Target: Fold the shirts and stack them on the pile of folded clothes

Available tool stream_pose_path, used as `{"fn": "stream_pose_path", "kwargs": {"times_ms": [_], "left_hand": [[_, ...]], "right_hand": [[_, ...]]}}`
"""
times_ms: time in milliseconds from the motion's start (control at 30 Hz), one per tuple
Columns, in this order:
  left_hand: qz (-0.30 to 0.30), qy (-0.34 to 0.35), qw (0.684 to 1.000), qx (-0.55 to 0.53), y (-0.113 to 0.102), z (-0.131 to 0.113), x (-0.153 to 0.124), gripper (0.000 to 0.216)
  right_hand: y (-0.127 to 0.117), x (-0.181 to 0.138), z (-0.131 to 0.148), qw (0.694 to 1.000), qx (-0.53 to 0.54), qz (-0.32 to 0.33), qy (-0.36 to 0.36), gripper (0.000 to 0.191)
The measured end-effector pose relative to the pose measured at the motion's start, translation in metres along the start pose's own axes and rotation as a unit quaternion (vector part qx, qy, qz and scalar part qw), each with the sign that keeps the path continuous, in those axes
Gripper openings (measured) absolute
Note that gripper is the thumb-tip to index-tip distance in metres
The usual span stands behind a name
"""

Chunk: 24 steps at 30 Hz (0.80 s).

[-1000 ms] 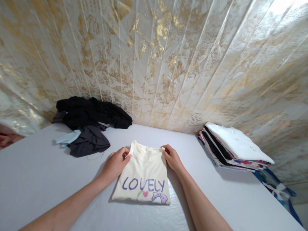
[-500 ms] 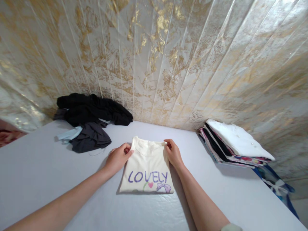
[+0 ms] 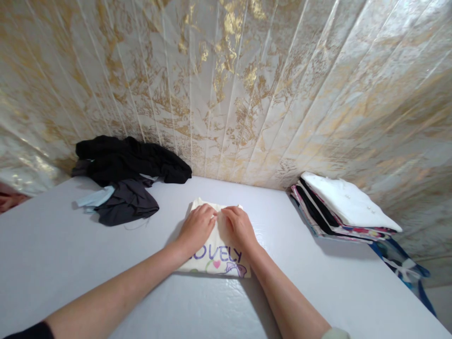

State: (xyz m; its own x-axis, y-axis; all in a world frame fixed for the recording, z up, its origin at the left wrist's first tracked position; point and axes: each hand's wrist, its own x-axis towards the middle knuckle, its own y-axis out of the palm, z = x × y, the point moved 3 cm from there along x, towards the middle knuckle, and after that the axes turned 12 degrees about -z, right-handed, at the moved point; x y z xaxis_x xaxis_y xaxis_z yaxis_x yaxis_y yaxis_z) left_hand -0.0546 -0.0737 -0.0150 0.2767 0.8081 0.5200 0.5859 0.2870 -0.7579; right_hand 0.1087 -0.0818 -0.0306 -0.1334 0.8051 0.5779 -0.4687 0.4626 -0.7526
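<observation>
A cream T-shirt [image 3: 219, 235], folded into a flat block, lies on the table in front of me. It bears purple "LOVELY" lettering, a pink heart and a purple bow. My left hand [image 3: 198, 227] rests over the shirt's upper left, its fingers bent and closed at the neckline. From the other side my right hand [image 3: 240, 228] covers the upper right, with thumb and fingertips pinched at the collar. The fingertips of both hands are close together, a small gap between them. Much of the collar and the first letter are hidden under my hands.
A stack of folded clothes [image 3: 348, 202], white on top, stands at the right by the wall. Rumpled black clothing [image 3: 130, 157] and a dark grey garment [image 3: 129, 202] lie at the back left. Blue fabric [image 3: 406, 266] hangs past the table's right edge. A patterned gold-white covering [image 3: 226, 94] rises behind.
Both hands have moved inward from the shirt's shoulder corners to the middle of its neckline. The shirt stays in about the same place; the view has shifted slightly.
</observation>
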Motion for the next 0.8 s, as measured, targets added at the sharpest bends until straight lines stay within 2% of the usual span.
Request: {"fn": "stream_pose_path", "kwargs": {"times_ms": [67, 200, 367, 467, 567, 667, 800], "left_hand": [[0.048, 0.016, 0.999, 0.016, 0.016, -0.007, -0.007, 0.030], [0.113, 0.028, 0.992, 0.041, 0.028, -0.005, -0.014, 0.051], [0.140, 0.004, 0.990, 0.025, 0.006, -0.021, -0.025, 0.050], [0.188, 0.052, 0.981, -0.021, -0.004, -0.041, -0.049, 0.051], [0.236, 0.091, 0.967, -0.037, -0.004, -0.049, -0.075, 0.060], [0.232, 0.105, 0.967, -0.028, -0.002, -0.047, -0.086, 0.066], [0.245, 0.108, 0.963, -0.022, -0.001, -0.044, -0.085, 0.068]], "right_hand": [[0.008, -0.004, 0.004, 0.998, -0.031, 0.045, 0.009, 0.038], [0.014, -0.007, -0.006, 0.989, -0.106, 0.064, 0.085, 0.043], [0.010, -0.006, -0.013, 0.990, -0.110, 0.049, 0.077, 0.041], [0.005, -0.005, -0.013, 0.994, -0.093, 0.029, 0.054, 0.041], [0.001, -0.003, -0.010, 0.996, -0.071, 0.029, 0.048, 0.039], [-0.002, 0.005, -0.005, 0.995, -0.062, 0.070, 0.036, 0.036], [-0.003, 0.025, 0.001, 0.986, -0.078, 0.144, 0.028, 0.031]]}}
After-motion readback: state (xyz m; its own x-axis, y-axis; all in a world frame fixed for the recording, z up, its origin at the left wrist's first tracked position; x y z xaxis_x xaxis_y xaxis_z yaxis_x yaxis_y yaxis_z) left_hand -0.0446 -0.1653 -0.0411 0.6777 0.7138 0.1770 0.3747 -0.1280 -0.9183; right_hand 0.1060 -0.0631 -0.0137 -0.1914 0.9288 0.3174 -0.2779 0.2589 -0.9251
